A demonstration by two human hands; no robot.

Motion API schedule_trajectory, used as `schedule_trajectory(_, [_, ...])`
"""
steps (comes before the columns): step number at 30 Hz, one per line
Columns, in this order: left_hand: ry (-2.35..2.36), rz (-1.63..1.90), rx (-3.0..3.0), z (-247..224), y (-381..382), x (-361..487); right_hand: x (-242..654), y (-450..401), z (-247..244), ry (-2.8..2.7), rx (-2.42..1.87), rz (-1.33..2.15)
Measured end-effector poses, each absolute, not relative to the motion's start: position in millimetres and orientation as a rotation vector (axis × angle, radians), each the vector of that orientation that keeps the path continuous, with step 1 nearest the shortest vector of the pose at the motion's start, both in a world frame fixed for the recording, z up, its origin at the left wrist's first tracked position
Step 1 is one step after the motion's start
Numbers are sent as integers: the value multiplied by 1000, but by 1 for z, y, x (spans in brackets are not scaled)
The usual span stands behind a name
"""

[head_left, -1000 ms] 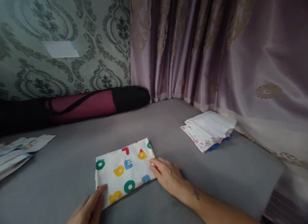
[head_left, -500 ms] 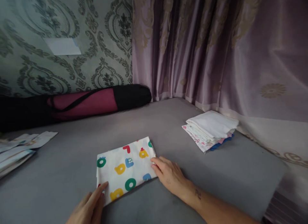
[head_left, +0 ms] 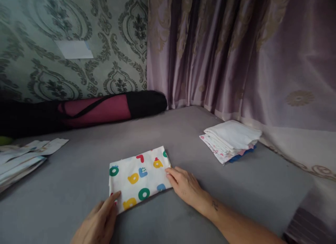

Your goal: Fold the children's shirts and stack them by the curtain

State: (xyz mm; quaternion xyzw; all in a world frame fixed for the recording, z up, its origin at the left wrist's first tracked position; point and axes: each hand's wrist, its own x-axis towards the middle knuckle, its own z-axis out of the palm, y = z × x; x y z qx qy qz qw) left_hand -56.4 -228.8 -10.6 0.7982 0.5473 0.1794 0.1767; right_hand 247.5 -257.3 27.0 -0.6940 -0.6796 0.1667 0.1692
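Observation:
A white cloth [head_left: 151,174] printed with coloured letters lies folded into a rectangle on the grey mattress-like surface. My left hand [head_left: 98,217] is at its near left corner, the index finger on top and the other fingers bent by the edge. At the right edge, my right hand [head_left: 183,184] pinches the cloth between thumb and fingers. The undersides of both grips are hidden.
To the right sits a stack of folded cloths [head_left: 233,134], white on top with blue below. More folded cloths [head_left: 23,163] lie at the far left. A long black and maroon bag [head_left: 105,111] runs along the patterned wall; a purple curtain [head_left: 223,55] hangs at the right.
The view has shifted slightly, so the cloth and surroundings appear a little further right and higher. Both hands keep their places on the cloth's edges.

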Motion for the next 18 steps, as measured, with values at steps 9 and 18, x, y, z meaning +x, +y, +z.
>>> schedule_trajectory(9, [1672,259,2322,17,-235,-41,250,-254,23,-1994,-1972,396])
schedule_trajectory(18, [1616,257,2276,27,-231,-42,252,-256,27,-2086,-2054,267])
